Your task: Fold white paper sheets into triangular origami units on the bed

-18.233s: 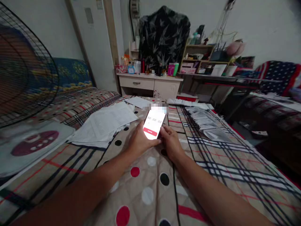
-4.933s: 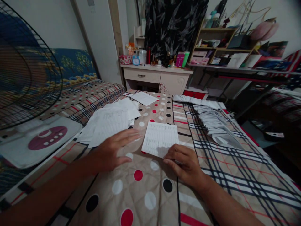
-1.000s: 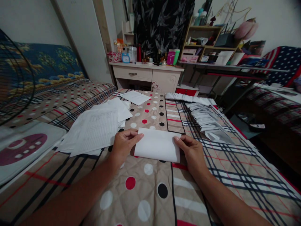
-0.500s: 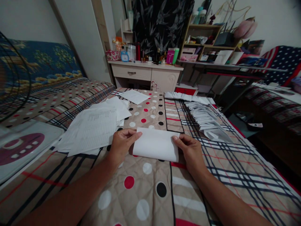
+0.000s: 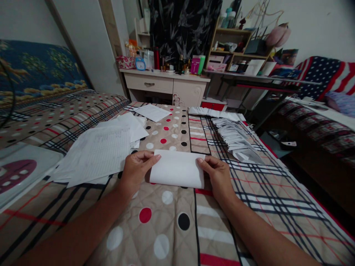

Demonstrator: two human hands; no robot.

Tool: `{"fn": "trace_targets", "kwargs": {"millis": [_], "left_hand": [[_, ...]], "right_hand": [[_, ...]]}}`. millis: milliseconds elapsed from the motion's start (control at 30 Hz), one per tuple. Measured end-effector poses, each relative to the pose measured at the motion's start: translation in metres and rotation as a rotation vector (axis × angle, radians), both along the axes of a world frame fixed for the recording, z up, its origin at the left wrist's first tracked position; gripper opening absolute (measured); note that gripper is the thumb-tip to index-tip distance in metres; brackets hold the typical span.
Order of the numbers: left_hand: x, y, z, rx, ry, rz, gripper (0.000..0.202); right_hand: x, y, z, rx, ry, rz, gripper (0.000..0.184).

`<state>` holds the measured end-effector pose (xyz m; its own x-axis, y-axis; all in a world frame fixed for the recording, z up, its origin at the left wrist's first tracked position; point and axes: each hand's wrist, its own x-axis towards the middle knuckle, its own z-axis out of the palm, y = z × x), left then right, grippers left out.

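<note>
A white sheet of paper (image 5: 177, 170), folded over into a wide flat strip, is held just at the bedspread's surface in front of me. My left hand (image 5: 137, 168) pinches its upper left corner, thumb on top and fingers behind. At the upper right corner my right hand (image 5: 219, 173) has the same pinch. To the left lies a loose pile of printed sheets (image 5: 102, 153). Beyond it rests a separate white sheet (image 5: 153, 112). A fanned row of folded papers (image 5: 231, 138) lies on the right, with another row of folded papers (image 5: 216, 113) behind it.
The patterned bedspread (image 5: 158, 229) spreads under everything. A plastic-looking white case with a purple oval (image 5: 19, 173) sits at far left. Past the bed stand a dresser (image 5: 161, 87) crowded with bottles and a desk with shelves (image 5: 235, 55). The bed's right edge drops to a dark floor.
The whole view has shifted slightly, so everything appears further left. Both hands keep their pinch on the folded paper, which looks the same.
</note>
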<state>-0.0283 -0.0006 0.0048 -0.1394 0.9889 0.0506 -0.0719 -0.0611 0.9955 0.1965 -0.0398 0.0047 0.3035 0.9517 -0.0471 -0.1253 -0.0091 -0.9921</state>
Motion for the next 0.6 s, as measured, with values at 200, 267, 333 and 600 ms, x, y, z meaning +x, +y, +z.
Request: {"fn": "trace_targets", "kwargs": {"millis": [200,267,333,600], "left_hand": [[-0.0005,-0.0002,0.0006,0.001,-0.001,0.001,0.024],[-0.0002,0.0003,0.0004,-0.004,-0.002,0.003,0.024],[-0.0001,0.0007,-0.0001,-0.004,0.003,0.002,0.025],[-0.0026,0.0006,-0.0023,0.015,0.049,-0.011,0.024]], "right_hand": [[0.0005,-0.0001,-0.0012,-0.001,0.018,0.014,0.028],[0.0006,0.0000,-0.0011,-0.001,0.016,0.013,0.027],[0.0007,0.0001,-0.0007,0.000,0.007,0.007,0.027],[0.0011,-0.0007,0.0009,-0.020,-0.034,0.011,0.028]]}}
